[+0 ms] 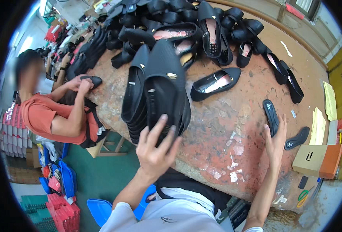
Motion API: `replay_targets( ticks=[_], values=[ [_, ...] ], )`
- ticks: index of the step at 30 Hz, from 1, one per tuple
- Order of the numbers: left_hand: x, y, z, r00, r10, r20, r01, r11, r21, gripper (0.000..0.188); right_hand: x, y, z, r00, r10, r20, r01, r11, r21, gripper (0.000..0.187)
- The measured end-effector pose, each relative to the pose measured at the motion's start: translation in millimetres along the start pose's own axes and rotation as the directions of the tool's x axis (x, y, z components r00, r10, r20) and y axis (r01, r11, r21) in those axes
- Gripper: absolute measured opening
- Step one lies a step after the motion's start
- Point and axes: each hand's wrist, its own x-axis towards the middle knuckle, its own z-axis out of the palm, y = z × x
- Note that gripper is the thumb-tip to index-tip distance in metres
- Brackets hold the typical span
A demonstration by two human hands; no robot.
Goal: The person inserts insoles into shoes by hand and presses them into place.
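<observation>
My left hand (155,152) is at the heel end of a black pointed flat shoe (165,65) with a small gold ornament, the top one of a tall stack of shoes. Its fingers are spread over the shoe's opening, not wrapped round it. Beside that stack stands another stack, topped by a matching black shoe (134,92). On the right, my right hand (275,141) has its fingers stretched out at the lower end of a black insole (271,112); I cannot tell whether it touches it. A second black insole (297,138) lies to its right.
A heap of black shoes (171,17) covers the table's far side, and a single shoe (215,83) lies mid-table. At right are a cardboard box (314,160), yellow paper (317,125) and scissors (303,197). A co-worker (55,112) handles a shoe at left.
</observation>
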Motion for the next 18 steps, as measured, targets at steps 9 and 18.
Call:
replay_targets(
  ticks=[9, 18],
  values=[
    [-5.5, 28.3, -3.4, 0.994, -0.098, 0.044, 0.102, 0.99, -0.1, 0.053, -49.9, -1.6, 14.6, 0.952, 0.145, 0.27, -0.157, 0.987, 0.024, 0.042],
    [104.4, 56.9, 189.5, 0.92, -0.344, 0.186, 0.334, 0.939, 0.083, 0.029, -117.1, -19.4, -33.8, 0.93, 0.235, 0.284, -0.267, 0.96, 0.081, 0.045]
  ],
)
